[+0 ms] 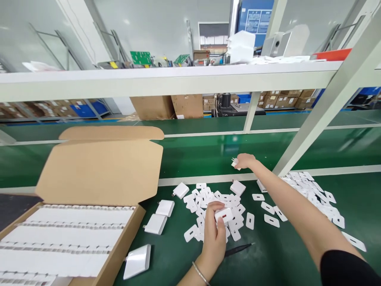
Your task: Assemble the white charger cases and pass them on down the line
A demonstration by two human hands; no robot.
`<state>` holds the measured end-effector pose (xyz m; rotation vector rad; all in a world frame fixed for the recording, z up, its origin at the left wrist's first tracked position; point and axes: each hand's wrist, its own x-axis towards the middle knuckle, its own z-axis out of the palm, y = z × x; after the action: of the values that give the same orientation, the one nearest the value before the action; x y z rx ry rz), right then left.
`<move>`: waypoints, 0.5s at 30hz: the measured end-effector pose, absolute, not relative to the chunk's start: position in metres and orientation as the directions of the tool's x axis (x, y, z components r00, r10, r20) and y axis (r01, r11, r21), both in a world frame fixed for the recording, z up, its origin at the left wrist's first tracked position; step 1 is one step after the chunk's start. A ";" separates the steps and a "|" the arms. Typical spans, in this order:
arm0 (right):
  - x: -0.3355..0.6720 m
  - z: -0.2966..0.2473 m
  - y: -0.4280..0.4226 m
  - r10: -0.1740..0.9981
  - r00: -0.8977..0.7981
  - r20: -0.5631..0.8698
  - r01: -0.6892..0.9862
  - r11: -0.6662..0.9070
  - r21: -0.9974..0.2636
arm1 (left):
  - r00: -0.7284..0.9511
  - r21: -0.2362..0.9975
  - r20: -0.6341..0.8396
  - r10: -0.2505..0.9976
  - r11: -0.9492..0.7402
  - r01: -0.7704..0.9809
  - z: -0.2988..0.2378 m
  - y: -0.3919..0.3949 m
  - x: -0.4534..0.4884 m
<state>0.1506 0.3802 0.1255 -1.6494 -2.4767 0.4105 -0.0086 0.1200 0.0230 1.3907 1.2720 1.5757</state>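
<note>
My left hand [216, 232] is closed around a white charger [224, 215], its end with a dark port slot facing up. Beneath that hand spreads a pile of white oval cover plates [205, 198], each with a small slot. Reaching far forward over the green conveyor belt, my right hand [246, 161] grips another white charger [235, 163] with its prongs pointing left. Near the pile lie several more white chargers, such as one at the front left [137, 262] and one behind the pile [237, 187]. Black tweezers [238, 249] rest beside my left wrist.
An open cardboard box [125, 242] with white dividers stands at the left, its lid raised. More cover plates [318, 194] lie at the right. A slanted white post [315, 127] rises beside my right arm. A white shelf [178, 81] crosses above the green belt [196, 155].
</note>
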 end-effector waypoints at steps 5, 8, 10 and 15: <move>0.152 0.121 0.321 0.894 -0.417 -0.166 0.906 0.392 -0.162 | -0.254 0.970 0.245 0.936 -0.235 0.071 0.027 0.122 -0.009; 0.151 0.118 0.275 0.909 -0.407 -0.087 0.911 0.397 -0.115 | -0.259 0.980 0.199 0.945 -0.193 0.049 0.028 0.125 -0.010; 0.152 0.116 0.245 0.917 -0.399 0.009 0.910 0.397 -0.123 | -0.227 0.983 0.184 0.956 -0.182 0.028 0.029 0.125 -0.011; 0.160 0.103 0.182 0.928 -0.372 0.005 0.660 0.268 -0.702 | -0.111 0.974 0.226 0.968 -0.227 -0.002 0.028 0.121 -0.008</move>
<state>0.1595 0.1824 0.1031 -1.4362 -2.1274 0.8681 -0.0078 0.1209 0.0278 1.3105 1.1623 1.4680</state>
